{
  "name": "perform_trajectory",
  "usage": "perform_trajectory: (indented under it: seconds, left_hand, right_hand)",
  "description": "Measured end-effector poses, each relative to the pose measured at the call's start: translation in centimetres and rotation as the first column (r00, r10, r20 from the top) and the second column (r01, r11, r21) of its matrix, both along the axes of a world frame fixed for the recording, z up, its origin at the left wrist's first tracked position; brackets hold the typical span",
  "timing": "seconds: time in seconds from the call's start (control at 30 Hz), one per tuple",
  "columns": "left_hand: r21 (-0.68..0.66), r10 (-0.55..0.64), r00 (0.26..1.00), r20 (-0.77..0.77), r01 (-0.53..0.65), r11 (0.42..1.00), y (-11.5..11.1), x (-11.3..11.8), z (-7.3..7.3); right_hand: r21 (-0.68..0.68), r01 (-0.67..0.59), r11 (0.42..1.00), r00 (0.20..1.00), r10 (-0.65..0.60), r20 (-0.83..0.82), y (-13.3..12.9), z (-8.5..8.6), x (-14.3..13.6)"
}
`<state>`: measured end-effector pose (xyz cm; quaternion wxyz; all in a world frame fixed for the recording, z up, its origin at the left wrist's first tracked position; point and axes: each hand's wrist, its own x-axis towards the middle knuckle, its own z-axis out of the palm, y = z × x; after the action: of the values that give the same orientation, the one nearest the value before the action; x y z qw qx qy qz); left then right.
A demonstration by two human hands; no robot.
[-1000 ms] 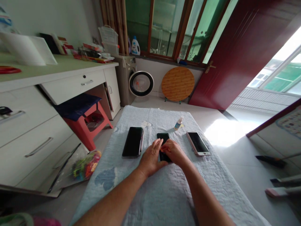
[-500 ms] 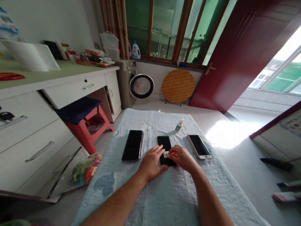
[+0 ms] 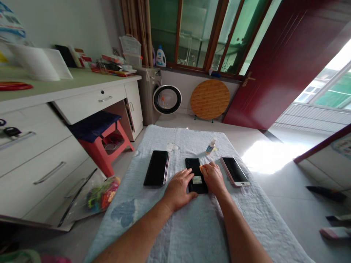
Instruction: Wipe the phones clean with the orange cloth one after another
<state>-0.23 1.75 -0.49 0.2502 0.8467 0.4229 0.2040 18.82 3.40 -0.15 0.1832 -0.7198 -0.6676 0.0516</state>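
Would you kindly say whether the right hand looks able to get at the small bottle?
Probably yes: the small bottle stands just beyond the right hand, with only cloth showing between them, though that hand holds something orange.

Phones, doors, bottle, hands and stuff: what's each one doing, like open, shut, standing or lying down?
Middle phone: lying flat, pale label up
Left hand: spread, fingers on middle phone
Right hand: pinching an orange thing
Left phone: lying flat, dark face up
Right phone: lying flat, screen dark
Spray bottle: standing upright
Washing machine door: open
Red door: open
Round tabletop: standing on edge
Red stool: standing
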Motion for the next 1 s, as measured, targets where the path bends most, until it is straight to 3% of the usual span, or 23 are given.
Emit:
perform_trajectory:
  seconds: [0.3, 0.5, 0.63, 0.7, 0.77, 0.9, 1.0]
  left_hand:
    - [0.002, 0.001, 1.0, -0.007, -0.001, 1.0, 0.0, 0.0, 0.1]
    - [0.021, 0.02, 1.0, -0.003, -0.02, 1.0, -0.1, 0.1, -0.1]
    - [0.031, 0.023, 1.0, -0.003, -0.023, 0.999, -0.2, 0.1, -0.2]
    - [0.031, 0.022, 1.0, -0.003, -0.022, 0.999, -0.1, 0.1, -0.2]
    - [0.03, 0.018, 1.0, -0.003, -0.018, 0.999, -0.1, 0.1, -0.3]
    - [0.028, 0.006, 1.0, 0.003, -0.007, 1.0, -0.1, 0.1, -0.3]
    - [0.025, 0.01, 1.0, 0.0, -0.01, 1.0, -0.1, 0.1, -0.2]
  right_hand:
    - [-0.209, -0.104, 0.972, 0.992, 0.117, 0.049, -2.5, 2.4, 0.5]
    - [-0.433, -0.208, 0.877, 0.978, 0.188, -0.088, -3.7, 3.8, 1.2]
    - [-0.506, -0.257, 0.823, 0.964, 0.181, -0.195, -4.1, 4.0, 1.7]
    - [-0.489, -0.258, 0.833, 0.958, 0.158, -0.237, -4.0, 3.8, 1.9]
    - [-0.419, -0.222, 0.881, 0.958, 0.117, -0.262, -3.7, 3.5, 2.1]
    - [-0.14, -0.057, 0.988, 0.962, 0.017, -0.272, -2.6, 2.0, 1.9]
    - [-0.011, 0.08, 0.997, 0.966, -0.08, -0.246, -1.9, 0.8, 1.2]
